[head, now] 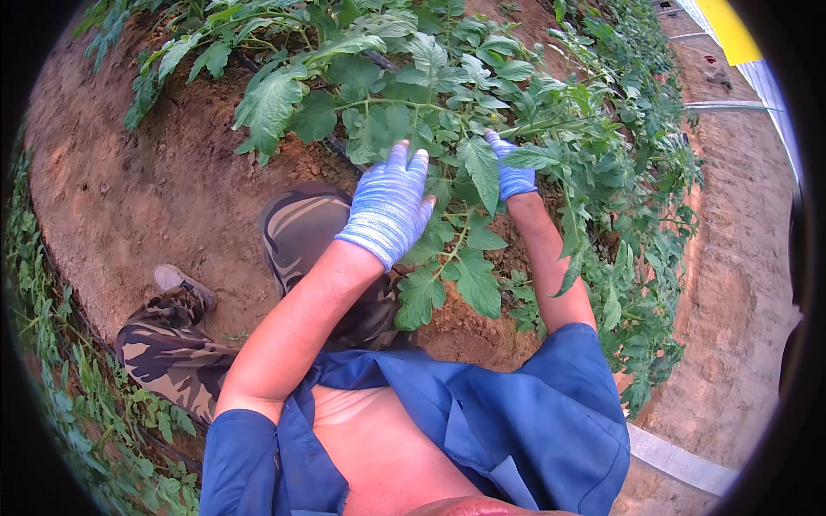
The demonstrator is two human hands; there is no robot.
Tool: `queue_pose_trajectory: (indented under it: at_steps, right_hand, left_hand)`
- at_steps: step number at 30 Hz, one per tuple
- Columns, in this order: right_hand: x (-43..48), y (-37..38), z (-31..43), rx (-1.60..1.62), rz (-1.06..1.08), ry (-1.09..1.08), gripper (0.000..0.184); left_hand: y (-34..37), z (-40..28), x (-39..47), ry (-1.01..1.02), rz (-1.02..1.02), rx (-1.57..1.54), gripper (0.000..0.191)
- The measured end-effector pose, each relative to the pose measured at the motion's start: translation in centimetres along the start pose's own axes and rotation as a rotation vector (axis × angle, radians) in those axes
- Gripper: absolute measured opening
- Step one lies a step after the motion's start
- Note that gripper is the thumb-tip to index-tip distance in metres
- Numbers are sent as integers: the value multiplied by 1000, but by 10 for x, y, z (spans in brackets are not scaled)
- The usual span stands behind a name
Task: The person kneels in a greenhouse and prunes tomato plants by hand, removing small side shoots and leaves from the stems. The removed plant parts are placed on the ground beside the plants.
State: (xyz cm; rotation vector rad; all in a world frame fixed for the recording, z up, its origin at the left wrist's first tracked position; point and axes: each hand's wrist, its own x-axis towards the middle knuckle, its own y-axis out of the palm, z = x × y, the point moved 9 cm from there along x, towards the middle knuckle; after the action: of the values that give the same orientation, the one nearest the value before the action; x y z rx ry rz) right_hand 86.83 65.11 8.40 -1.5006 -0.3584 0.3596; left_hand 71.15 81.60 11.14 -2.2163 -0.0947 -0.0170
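My left hand (390, 200), in a blue-and-white striped knit glove, is at the near side of a leafy tomato plant (371, 132). Its back faces up, the fingers are a little apart, and the fingertips are against the leaves. In a matching glove, my right hand (513, 169) reaches into the same foliage beside a thick green stem (535, 128). Leaves cover part of it, so its grip is unclear. A long compound leaf (461, 251) hangs down between my two forearms. Close to the right fingertips is a small yellow flower (495, 119).
Brown soil (122, 174) stretches left of the plants, with a black drip hose (337, 145) under the leaves. More tomato plants (645, 168) line the right, and another row (84, 400) runs lower left. A yellow sheet (729, 29) hangs upper right. My camouflage-clad knee (306, 226) is bent below my left hand.
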Motion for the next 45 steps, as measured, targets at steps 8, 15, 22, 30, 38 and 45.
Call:
queue_pose_trajectory:
  at_steps: [8,15,22,30,38,45]
  right_hand:
    - [-24,16,-18,161,-249,-250,21]
    - [-24,35,-92,803,-213,182,23]
    - [-15,42,-143,1088,-195,230,17]
    - [-143,85,-271,1174,-607,942,26]
    - [-288,198,-251,1301,-307,1429,30]
    - [-247,262,-130,1013,475,857,31]
  left_hand:
    - [-1,8,-2,32,-25,12,59]
    - [-6,13,-3,11,-23,-39,57]
    - [-15,15,-3,4,-89,-66,56]
    - [-29,32,0,2,-288,-184,51]
    - [-37,27,-5,100,-343,-414,52]
    - [-82,23,-53,140,-293,-705,40]
